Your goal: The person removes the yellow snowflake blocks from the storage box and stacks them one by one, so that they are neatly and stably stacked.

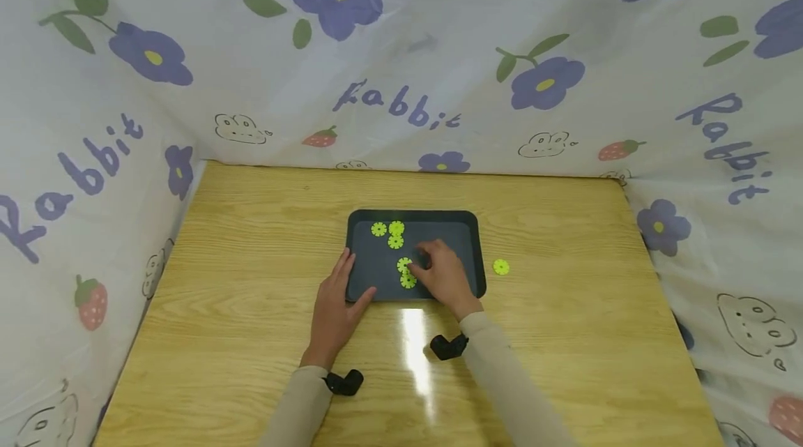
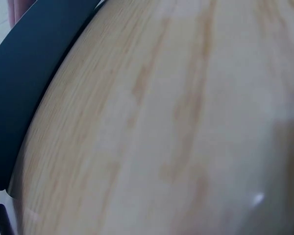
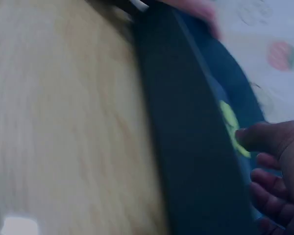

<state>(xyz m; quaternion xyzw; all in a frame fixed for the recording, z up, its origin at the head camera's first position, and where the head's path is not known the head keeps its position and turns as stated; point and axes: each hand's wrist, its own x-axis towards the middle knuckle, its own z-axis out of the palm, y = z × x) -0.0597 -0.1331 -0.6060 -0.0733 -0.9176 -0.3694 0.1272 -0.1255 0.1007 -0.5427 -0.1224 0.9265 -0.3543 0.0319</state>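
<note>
A lime disc [image 1: 401,263] lies in the near half of a dark tray [image 1: 370,266], beside a second disc [image 1: 408,282], at the thumb tip of the right hand [image 1: 445,279], whose bent fingers seem to grip nothing. A rim pinch should suit; the left hand [image 1: 334,309], fingers extended along the tray's left edge, could steady it. Further discs [image 1: 395,242] lie toward its far side, a stray disc [image 1: 501,266] outside, rightward.

The head view looks forward and down from above, taking in the pale wood-grain table [image 1: 263,259], the white flower-printed cloth [image 1: 401,56] and the dark rectangular tray [image 1: 414,215] near mid-frame. Both wrist views look from low and close, sharing that tray's side: upper left in the left wrist's, centre in the right's.
</note>
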